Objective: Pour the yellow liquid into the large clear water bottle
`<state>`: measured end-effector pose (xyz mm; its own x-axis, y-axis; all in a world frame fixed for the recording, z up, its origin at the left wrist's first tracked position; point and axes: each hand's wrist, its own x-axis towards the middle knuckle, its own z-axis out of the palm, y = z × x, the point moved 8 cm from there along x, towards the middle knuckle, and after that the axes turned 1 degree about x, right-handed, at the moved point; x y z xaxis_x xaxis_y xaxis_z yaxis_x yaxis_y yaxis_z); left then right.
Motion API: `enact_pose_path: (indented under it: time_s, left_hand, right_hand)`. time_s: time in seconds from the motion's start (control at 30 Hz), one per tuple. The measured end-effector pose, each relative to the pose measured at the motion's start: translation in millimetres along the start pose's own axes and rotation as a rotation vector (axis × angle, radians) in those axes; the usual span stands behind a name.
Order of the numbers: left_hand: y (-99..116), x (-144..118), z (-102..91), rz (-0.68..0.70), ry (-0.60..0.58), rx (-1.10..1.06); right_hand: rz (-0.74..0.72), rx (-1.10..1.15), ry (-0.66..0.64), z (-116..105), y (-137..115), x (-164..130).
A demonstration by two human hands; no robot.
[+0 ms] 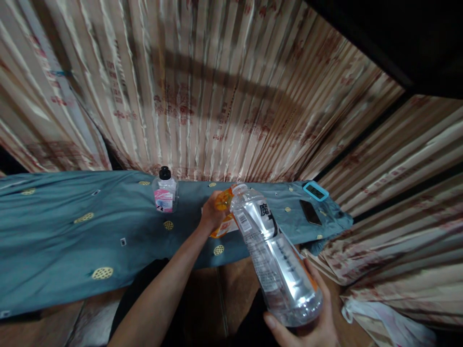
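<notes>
My right hand [307, 318] is wrapped round the base of a large clear plastic bottle [273, 255] with a silver label and black lettering. The bottle lies tilted, its neck pointing up and left. Its mouth is close beside the neck of an orange see-through bottle [223, 200], which my left hand [212, 212] grips near the top. Part of the orange bottle's label shows below that hand, and the rest is hidden. Whether the two mouths touch, I cannot tell. Further left, a clear bottle [165, 195] with a black cap and pink label stands upright.
A blue-green cloth [108, 231] with pineapple prints covers the long table. At its right end lie a dark phone [310, 212] and a blue-framed digital clock [316, 191]. Patterned curtains [217, 96] hang behind and to the right. A white plastic bag [387, 320] sits low at right.
</notes>
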<state>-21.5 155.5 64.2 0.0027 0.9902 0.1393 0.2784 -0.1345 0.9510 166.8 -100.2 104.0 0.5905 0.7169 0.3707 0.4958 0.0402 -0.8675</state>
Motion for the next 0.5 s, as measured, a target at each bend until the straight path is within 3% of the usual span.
enact_pose_path:
  time_s: [0.2, 0.5]
  left_hand:
    - [1.9, 0.1, 0.8, 0.003, -0.013, 0.033]
    - [0.0, 0.0, 1.3, -0.005, -0.019, 0.054]
  right_hand:
    - [0.037, 0.012, -0.003, 2.0, -0.7, -0.7]
    - [-0.024, -0.083, -0.009, -1.0, -4.4, 0.3]
